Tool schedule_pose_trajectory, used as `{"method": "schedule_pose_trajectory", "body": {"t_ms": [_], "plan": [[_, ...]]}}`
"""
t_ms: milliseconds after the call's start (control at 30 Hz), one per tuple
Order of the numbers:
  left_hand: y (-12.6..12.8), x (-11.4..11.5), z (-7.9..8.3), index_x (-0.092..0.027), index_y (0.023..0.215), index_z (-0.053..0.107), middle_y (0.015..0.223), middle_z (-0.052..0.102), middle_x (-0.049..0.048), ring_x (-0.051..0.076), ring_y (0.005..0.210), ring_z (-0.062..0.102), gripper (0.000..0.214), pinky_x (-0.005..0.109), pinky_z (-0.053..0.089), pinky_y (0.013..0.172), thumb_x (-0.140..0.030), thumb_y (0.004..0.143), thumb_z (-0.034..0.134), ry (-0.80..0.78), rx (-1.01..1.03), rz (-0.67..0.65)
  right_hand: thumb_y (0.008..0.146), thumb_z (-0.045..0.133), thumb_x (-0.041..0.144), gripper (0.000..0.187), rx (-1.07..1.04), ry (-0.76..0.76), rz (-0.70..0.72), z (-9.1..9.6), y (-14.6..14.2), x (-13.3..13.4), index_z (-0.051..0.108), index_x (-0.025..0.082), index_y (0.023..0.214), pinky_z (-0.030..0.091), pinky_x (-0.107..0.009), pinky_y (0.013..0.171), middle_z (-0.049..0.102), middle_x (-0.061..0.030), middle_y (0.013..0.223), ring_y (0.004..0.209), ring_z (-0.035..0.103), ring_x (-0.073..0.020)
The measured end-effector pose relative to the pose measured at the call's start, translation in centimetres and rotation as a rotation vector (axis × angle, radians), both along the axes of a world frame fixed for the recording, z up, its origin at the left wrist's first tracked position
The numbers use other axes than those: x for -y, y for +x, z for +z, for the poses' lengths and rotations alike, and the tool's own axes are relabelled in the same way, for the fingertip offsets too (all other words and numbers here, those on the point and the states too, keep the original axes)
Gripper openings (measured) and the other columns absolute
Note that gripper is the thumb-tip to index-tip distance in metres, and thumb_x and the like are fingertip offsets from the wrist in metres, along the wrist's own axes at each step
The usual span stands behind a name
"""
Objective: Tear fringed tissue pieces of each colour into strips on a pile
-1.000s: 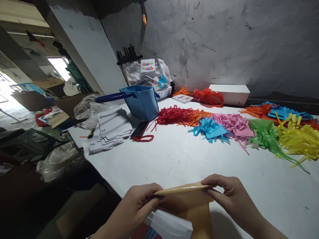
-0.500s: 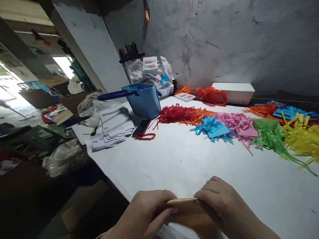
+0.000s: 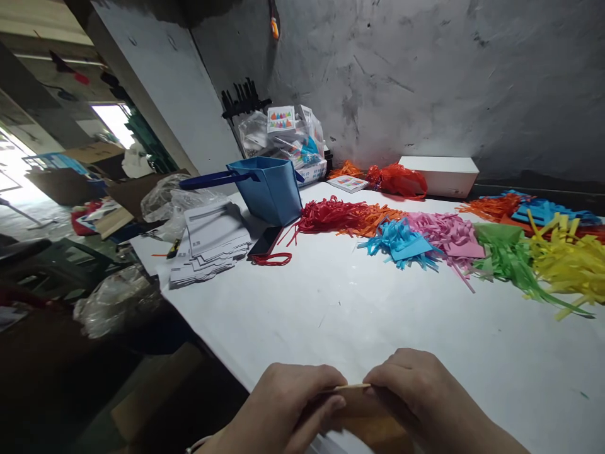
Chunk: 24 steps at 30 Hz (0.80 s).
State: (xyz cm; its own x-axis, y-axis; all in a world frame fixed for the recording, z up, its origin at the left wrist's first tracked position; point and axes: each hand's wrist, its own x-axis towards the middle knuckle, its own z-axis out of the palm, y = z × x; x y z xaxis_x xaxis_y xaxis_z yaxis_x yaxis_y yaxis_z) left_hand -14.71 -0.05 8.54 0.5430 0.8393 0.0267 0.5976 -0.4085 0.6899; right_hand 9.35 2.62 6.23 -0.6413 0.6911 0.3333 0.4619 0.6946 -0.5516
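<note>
left hand (image 3: pixel 293 403) and right hand (image 3: pixel 420 391) are nearest, w/ fingers narrow: both pinch the top edge of a brown sheet (image 3: pixel 371 425), and only a short bit of this edge shows btwn the fingertips. right thumb is hidden, so i can't tell how firm its grip is. the sheet hangs down below the fingers, its lower part cut off by the frame. a white item (image 3: pixel 336 441) shows under the left fingers; what it is, can't tell.

what cld go wrong, in my judgement: the edge may slip or crease unevenly, b/c the pinch is at the very rim and the sheet looks thin; the white item cld also be pushed askew if the wrists press down. the hands themselves stand in the way of seeing the lower sheet.

under and ahead of the fingers is the white tabletop (image 3: pixel 307 315). further, ahead-left of them: paper stack (image 3: pixel 217 230), then phone (image 3: pixel 265 243) w/ red cord (image 3: pixel 274 259). ahead-right: blue fringe bundle (image 3: pixel 399 243), pink fringe bundle (image 3: pixel 444 234), green one, yellow one; all well apart from the fingers. behind the phone stands a blue bag (image 3: pixel 271 192); farthest, a white box (image 3: pixel 439 176) by the grey wall (image 3: pixel 425 82).
</note>
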Motion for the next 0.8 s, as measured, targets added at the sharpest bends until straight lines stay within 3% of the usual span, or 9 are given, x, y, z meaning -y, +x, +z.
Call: {"method": "schedule_pose_trajectory", "body": {"t_ms": [133,200,267,400,567,667,800], "plan": [[0.0,-0.3,-0.1,-0.022,0.091,0.068,0.071,0.071,-0.0002,0.013,0.061,0.063,0.027,0.021,0.042,0.057,-0.032,0.103,0.045,0.007,-0.026,0.044,0.089,0.055,0.018,0.015,0.026,0.113,0.010,-0.2,-0.1,0.1,0.067,0.019,0.099,0.035,-0.026,0.054,0.071,-0.0019,0.070,0.059,0.063,-0.0161],[-0.1,-0.3,-0.2,-0.021,0.083,0.065,0.068,0.068,-0.0002,0.013,0.060,0.062,0.032,0.021,0.041,0.056,-0.033,0.103,0.044,0.004,-0.037,0.065,0.089,0.053,0.019,0.011,0.035,0.152,-0.009,-0.4,-0.2,0.2,0.064,0.018,0.093,0.032,-0.027,0.052,0.067,-0.0008,0.065,0.054,0.059,-0.0149],[-0.2,-0.3,-0.4,-0.021,0.082,0.064,0.068,0.068,-0.0004,0.013,0.061,0.062,0.032,0.021,0.041,0.056,-0.034,0.103,0.043,0.012,-0.037,0.070,0.093,0.046,0.017,0.020,0.030,0.138,-0.013,-0.7,-0.2,0.1,0.060,0.020,0.080,0.029,-0.026,0.051,0.062,0.0012,0.059,0.050,0.053,-0.0127],[-0.2,-0.1,-0.6,-0.021,0.082,0.063,0.067,0.067,-0.0014,0.012,0.059,0.060,0.032,0.020,0.039,0.055,-0.034,0.103,0.043,0.026,-0.008,0.066,0.097,0.039,0.021,0.029,-0.019,-0.055,0.015,-1.0,-0.1,0.0,0.058,0.021,0.075,0.027,-0.023,0.051,0.059,0.0026,0.060,0.051,0.045,-0.0100],[0.0,-0.2,-0.5,-0.020,0.077,0.061,0.064,0.063,-0.0021,0.012,0.058,0.058,0.034,0.020,0.038,0.056,-0.034,0.102,0.042,0.003,-0.007,0.077,0.092,0.051,0.023,0.023,0.004,-0.342,0.024,-0.7,0.3,-0.7,0.059,0.021,0.070,0.027,-0.021,0.050,0.052,0.0055,0.058,0.052,0.042,-0.0083],[-0.4,-0.5,-0.3,-0.020,0.075,0.059,0.065,0.062,-0.0023,0.012,0.060,0.058,0.034,0.021,0.037,0.057,-0.036,0.101,0.043,-0.057,-0.010,0.125,0.094,0.049,0.020,0.023,0.082,-0.358,0.035,-0.3,1.4,-1.4,0.067,0.023,0.080,0.033,-0.021,0.056,0.064,0.0034,0.067,0.058,0.052,-0.0099],[-1.0,-1.2,-0.2,-0.020,0.072,0.057,0.065,0.058,-0.0026,0.013,0.062,0.054,0.036,0.022,0.036,0.059,-0.037,0.100,0.042,-0.116,-0.018,0.186,0.093,0.046,0.012,0.026,0.235,-0.341,0.041,0.2,3.1,-2.2,0.067,0.023,0.084,0.035,-0.023,0.060,0.067,0.0025,0.073,0.064,0.057,-0.0119]]}}
